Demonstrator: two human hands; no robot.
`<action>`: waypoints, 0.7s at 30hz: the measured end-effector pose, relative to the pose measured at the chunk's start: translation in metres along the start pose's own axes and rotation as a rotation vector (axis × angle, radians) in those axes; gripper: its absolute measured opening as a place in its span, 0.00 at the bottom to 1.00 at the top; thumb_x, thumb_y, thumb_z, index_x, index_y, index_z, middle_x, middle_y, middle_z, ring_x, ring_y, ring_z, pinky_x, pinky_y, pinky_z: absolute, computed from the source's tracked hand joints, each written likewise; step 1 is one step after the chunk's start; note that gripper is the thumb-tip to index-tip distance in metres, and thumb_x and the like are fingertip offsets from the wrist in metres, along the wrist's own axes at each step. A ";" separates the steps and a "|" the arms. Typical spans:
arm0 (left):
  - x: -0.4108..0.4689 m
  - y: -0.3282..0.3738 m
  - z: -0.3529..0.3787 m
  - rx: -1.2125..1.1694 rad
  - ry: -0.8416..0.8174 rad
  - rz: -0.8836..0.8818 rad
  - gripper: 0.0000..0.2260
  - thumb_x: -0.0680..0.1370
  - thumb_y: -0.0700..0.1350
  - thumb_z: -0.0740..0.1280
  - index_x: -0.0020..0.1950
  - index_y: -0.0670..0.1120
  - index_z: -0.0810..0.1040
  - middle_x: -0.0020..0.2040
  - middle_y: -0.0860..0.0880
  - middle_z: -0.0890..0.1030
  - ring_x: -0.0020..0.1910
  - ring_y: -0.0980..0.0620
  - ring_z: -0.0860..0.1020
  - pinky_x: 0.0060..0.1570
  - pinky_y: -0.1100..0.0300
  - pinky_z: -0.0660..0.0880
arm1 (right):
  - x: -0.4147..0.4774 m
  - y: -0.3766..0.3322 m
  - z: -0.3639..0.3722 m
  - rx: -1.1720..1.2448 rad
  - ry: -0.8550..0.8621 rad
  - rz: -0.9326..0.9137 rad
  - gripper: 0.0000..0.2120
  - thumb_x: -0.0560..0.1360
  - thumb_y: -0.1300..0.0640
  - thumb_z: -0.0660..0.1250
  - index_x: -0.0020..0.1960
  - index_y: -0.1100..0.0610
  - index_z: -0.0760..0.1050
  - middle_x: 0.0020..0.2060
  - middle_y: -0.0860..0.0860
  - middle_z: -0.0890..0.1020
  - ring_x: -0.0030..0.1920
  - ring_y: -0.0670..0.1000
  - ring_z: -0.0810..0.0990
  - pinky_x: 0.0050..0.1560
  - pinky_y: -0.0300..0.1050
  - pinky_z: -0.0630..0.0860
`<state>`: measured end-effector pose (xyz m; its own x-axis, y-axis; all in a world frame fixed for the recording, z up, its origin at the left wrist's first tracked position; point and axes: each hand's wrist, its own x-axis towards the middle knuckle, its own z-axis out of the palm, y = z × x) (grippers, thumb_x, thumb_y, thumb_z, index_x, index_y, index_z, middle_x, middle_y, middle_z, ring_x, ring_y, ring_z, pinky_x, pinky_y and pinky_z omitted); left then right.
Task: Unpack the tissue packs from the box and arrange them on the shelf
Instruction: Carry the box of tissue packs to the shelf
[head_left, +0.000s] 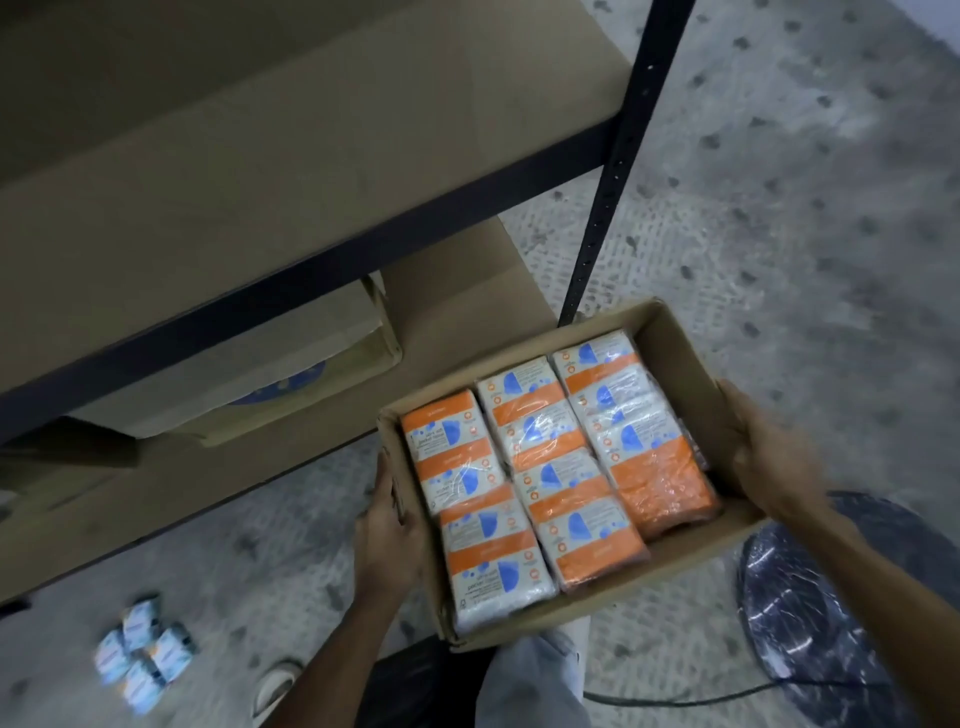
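The left hand (387, 530) grips the left wall of the box (670, 332) and the right hand (769, 457) grips its right wall, holding it up. Packs (550, 478) fill it in 3 rows, orange, white and blue; their print is too blurred to read. I judge unpacking not begun: the shelf (311, 291) beyond shows only cartons (260, 156), no packs.

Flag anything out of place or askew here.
A few small blue-and-white packs lie loose on the floor, lower left, away from box and shelf. In the box, the near-right pack shows a plain orange face, unlike its neighbours.
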<state>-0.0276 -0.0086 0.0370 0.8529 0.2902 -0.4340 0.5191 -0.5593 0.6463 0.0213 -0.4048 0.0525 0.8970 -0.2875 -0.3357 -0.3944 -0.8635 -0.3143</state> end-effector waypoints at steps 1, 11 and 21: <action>-0.003 -0.008 -0.007 0.020 0.005 -0.009 0.35 0.77 0.40 0.63 0.76 0.64 0.51 0.42 0.54 0.82 0.38 0.58 0.81 0.41 0.53 0.81 | -0.009 -0.007 0.001 -0.003 -0.003 -0.009 0.38 0.68 0.71 0.61 0.75 0.49 0.62 0.46 0.69 0.81 0.43 0.68 0.79 0.46 0.57 0.75; -0.025 -0.079 -0.106 0.183 0.125 -0.079 0.36 0.77 0.38 0.63 0.78 0.59 0.51 0.42 0.47 0.82 0.33 0.52 0.77 0.36 0.56 0.76 | -0.082 -0.087 0.042 0.026 -0.091 -0.155 0.36 0.72 0.66 0.64 0.76 0.48 0.59 0.41 0.66 0.82 0.41 0.66 0.81 0.42 0.52 0.74; -0.030 -0.132 -0.213 0.142 0.268 0.005 0.34 0.70 0.50 0.58 0.78 0.49 0.57 0.56 0.38 0.81 0.51 0.35 0.80 0.44 0.54 0.70 | -0.125 -0.200 0.089 0.165 -0.159 -0.357 0.27 0.79 0.55 0.57 0.77 0.50 0.56 0.51 0.62 0.83 0.48 0.63 0.81 0.46 0.46 0.69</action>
<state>-0.1098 0.2219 0.0981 0.8493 0.4713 -0.2379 0.5182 -0.6587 0.5454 -0.0293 -0.1596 0.0783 0.9464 0.0960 -0.3084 -0.1028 -0.8155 -0.5695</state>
